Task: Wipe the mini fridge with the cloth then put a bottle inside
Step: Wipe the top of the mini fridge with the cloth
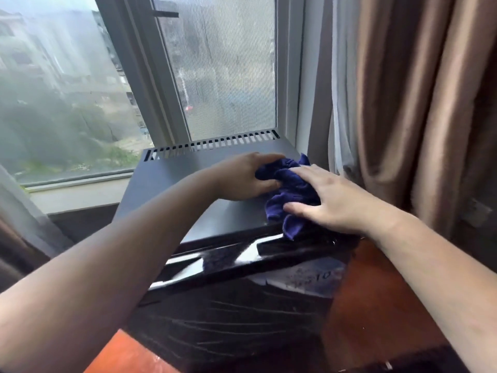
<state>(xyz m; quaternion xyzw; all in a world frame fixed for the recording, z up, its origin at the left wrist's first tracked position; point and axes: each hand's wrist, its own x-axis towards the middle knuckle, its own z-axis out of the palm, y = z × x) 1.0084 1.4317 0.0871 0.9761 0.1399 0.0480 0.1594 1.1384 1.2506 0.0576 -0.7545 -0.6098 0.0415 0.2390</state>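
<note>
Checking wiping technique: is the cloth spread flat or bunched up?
Bunched up: the purple cloth lies crumpled in folds on the fridge top, between both hands.

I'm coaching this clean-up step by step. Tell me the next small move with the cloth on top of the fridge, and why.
Probably sweep the purple cloth leftward across the grey fridge top. Both the left hand and right hand press it bunched at the right front corner, so the broad left part and the strip by the vent slots look unwiped. No bottle is in view yet.
</note>
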